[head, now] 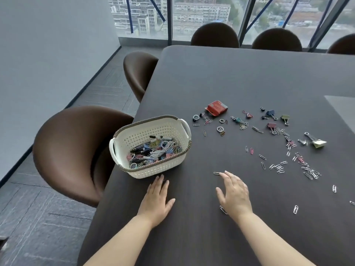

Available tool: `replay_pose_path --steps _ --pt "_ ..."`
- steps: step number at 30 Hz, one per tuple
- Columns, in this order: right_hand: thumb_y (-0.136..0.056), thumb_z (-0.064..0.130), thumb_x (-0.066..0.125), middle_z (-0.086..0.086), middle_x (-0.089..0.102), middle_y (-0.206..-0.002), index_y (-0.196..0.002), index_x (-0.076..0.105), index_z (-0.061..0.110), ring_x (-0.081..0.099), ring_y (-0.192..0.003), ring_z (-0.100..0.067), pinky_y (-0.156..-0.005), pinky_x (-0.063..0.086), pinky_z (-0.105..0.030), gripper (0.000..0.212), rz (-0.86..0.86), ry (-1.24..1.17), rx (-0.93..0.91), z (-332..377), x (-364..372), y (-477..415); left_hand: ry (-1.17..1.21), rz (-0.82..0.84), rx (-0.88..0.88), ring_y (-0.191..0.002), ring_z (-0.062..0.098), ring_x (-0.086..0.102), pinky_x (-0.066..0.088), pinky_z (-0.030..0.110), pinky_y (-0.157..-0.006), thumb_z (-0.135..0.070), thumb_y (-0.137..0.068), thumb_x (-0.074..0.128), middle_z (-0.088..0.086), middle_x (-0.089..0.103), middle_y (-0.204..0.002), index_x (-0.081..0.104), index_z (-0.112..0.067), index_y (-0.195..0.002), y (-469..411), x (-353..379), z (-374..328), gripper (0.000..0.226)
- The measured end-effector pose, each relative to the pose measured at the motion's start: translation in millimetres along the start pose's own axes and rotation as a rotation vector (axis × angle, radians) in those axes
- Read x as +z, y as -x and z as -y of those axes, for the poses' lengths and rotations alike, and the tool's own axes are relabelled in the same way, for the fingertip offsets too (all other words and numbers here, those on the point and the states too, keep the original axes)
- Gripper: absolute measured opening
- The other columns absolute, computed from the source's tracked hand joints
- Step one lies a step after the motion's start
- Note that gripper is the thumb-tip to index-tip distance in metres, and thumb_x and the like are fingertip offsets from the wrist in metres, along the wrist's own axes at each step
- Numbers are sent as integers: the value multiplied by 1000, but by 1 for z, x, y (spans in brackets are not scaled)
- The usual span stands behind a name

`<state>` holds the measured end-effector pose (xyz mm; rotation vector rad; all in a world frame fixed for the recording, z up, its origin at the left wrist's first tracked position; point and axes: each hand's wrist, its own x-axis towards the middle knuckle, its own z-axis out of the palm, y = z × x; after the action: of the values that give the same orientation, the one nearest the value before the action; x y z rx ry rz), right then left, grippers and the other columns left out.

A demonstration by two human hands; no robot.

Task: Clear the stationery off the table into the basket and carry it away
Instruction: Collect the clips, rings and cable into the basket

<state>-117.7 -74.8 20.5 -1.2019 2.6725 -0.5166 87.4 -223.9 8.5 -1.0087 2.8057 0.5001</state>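
Note:
A white perforated basket [134, 135] stands near the table's left edge, holding pens, binder clips and paper clips. My left hand [158, 198] lies flat on the table just in front of the basket, fingers straight. To its right, my right hand [234, 194] rests on the table with fingers stretched toward a single paper clip [217, 173]. Another paper clip [223, 209] lies by that wrist. Scattered paper clips [276, 167], coloured binder clips [271, 113] and a red box [217, 107] cover the table to the right of the basket.
The dark table [221, 77] runs back toward a window. Brown chairs stand at its left side [73, 150] and along the far edge [215, 35]. A large silver binder clip [316, 141] lies at the right.

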Motion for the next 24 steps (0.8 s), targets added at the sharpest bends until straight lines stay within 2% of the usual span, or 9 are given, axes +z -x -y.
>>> replay_pose_path --steps 2,4,8,11,14,17,18,20,24 --pt "-87 25 57 -4 38 -144 -135 42 17 29 -135 -24 -111 17 -45 50 34 31 47 -15 6 15 -9 44 -55 -141 19 -13 -10 30 -110 -64 -66 -9 7 -12 -154 3 -12 -147 -5 9 -2 97" --pt "-87 21 58 -6 39 -144 -133 44 15 30 -135 -26 -111 18 -49 49 27 50 86 -29 9 27 -26 54 -42 -141 18 -14 -10 30 -110 -64 -71 -6 8 -11 -155 2 -11 -147 -9 14 -12 93" --pt "-82 11 64 -12 46 -138 -127 51 9 38 -130 -33 -104 26 -58 47 -24 59 166 -59 8 43 -48 107 144 -133 10 -25 -12 31 -108 -66 -68 -5 2 -12 -155 -3 -13 -147 -12 28 -52 95" --pt "-85 15 60 -11 40 -143 -132 46 9 30 -135 -31 -108 19 -55 49 -34 85 215 -87 -3 50 -139 145 216 -130 12 -31 -14 37 -108 -72 -71 0 0 -26 -148 -13 -14 -145 -15 39 -96 95" --pt "-88 22 56 -10 32 -148 -136 40 11 21 -139 -28 -112 11 -51 53 -25 97 254 -120 -17 57 -196 182 185 -130 17 -36 -17 45 -109 -75 -79 14 0 -35 -142 -27 -16 -137 -22 48 -136 92" --pt "-86 25 59 -10 31 -148 -136 39 10 21 -139 -29 -111 13 -52 56 -47 103 295 -154 -30 67 -252 140 106 -126 25 -44 -26 53 -101 -79 -66 -5 1 -41 -141 -35 -19 -130 -40 54 -158 92" --pt "-86 25 60 -11 32 -148 -136 40 9 22 -139 -30 -110 15 -54 57 -53 113 303 -166 -34 70 -257 119 57 -127 28 -43 -25 56 -100 -79 -65 -7 2 -43 -140 -37 -19 -129 -49 53 -162 93" --pt "-85 28 60 -11 30 -149 -137 37 8 21 -139 -29 -109 17 -55 60 -58 134 312 -189 -43 74 -258 96 -24 -131 31 -36 -14 56 -107 -79 -74 3 4 -39 -144 -35 -18 -131 -68 51 -167 92" --pt "-92 42 42 -5 5 -155 -145 14 13 -2 -143 -22 -114 3 -47 66 50 159 317 -227 -55 71 -252 78 -43 -138 23 -25 -5 47 -114 -66 -88 15 8 -23 -152 -18 -15 -144 -91 50 -185 82"
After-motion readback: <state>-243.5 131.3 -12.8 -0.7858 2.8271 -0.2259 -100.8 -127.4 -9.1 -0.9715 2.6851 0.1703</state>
